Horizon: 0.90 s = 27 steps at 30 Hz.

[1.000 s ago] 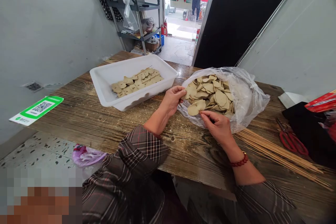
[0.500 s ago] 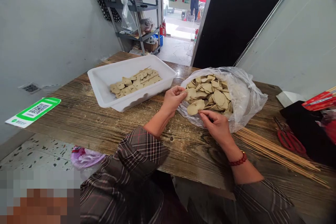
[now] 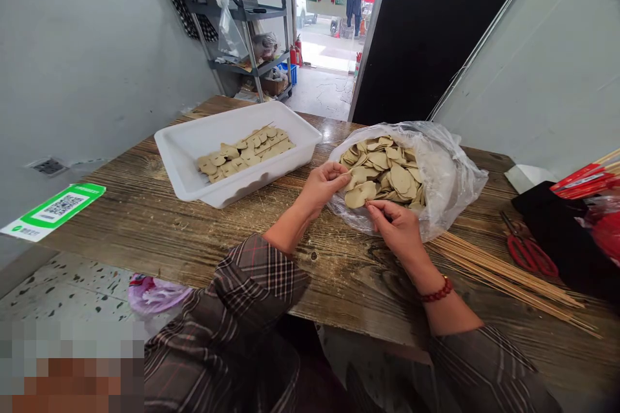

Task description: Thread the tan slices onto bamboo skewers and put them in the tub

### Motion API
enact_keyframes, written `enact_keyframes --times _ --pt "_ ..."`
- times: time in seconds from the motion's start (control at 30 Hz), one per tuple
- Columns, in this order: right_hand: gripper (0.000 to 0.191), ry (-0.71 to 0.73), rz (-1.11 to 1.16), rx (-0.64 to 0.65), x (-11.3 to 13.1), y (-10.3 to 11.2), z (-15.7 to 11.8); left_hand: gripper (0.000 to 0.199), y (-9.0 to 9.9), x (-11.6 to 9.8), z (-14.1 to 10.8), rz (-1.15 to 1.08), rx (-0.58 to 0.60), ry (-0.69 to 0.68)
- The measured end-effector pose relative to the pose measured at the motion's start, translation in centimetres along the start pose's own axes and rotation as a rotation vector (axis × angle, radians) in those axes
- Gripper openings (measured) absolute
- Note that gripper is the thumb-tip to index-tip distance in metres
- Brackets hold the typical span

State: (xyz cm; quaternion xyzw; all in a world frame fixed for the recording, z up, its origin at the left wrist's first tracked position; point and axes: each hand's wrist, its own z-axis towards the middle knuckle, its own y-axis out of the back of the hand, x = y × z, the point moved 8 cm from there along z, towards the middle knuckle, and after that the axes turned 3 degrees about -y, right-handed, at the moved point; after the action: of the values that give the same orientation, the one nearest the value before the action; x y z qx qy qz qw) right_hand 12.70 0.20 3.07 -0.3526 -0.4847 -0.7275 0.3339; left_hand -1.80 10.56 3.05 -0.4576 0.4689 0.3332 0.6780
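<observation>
My left hand (image 3: 325, 186) is closed in a pinch at the left edge of a plastic bag (image 3: 448, 171) full of thin, beige, round slices (image 3: 401, 179). What lies between its fingertips is mostly hidden; a thin pale edge shows there. Over the bag's near rim, my right hand (image 3: 398, 224) pinches the edge of one flat beige slice (image 3: 360, 195) between thumb and fingertips. Left of the hands stands a white plastic tray (image 3: 181, 174), with rows of similar slices threaded on sticks (image 3: 252, 150) inside.
Thin bamboo skewers (image 3: 504, 271) lie right of my right arm. Red-handled scissors (image 3: 530, 251) and a black box (image 3: 557, 226) with red packets are farther right. A green QR card (image 3: 58, 210) sits at the wooden table's (image 3: 232, 239) left edge. A shelf cart (image 3: 249, 13) stands beyond.
The view has shifted slightly. My left hand has moved a little rightward, closer to the slice in my right fingers. My right hand keeps its pinch almost in place.
</observation>
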Motion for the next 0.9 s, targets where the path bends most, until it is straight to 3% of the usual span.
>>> enact_keyframes --times 0.17,0.27,0.43,0.73,0.9 --pt "0.029 -0.020 0.076 0.003 0.0 0.1 0.0 0.037 0.1 1.3 -0.2 -0.231 -0.025 0.164" --pt "0.028 -0.015 0.085 0.009 0.2 0.1 -0.1 0.038 -0.7 1.8 -0.4 -0.295 0.036 0.221" --pt "0.028 -0.021 0.094 0.032 0.2 -0.2 -0.2 0.039 -1.9 1.7 -0.9 -0.318 0.138 0.225" --pt "0.033 -0.104 0.281 0.094 -0.8 -0.9 0.0 0.044 -1.8 0.9 -0.8 -0.286 0.104 0.166" --pt "0.033 -0.080 0.233 0.067 -0.2 -0.8 0.0 0.038 -2.5 0.9 -1.1 -0.328 0.134 0.162"
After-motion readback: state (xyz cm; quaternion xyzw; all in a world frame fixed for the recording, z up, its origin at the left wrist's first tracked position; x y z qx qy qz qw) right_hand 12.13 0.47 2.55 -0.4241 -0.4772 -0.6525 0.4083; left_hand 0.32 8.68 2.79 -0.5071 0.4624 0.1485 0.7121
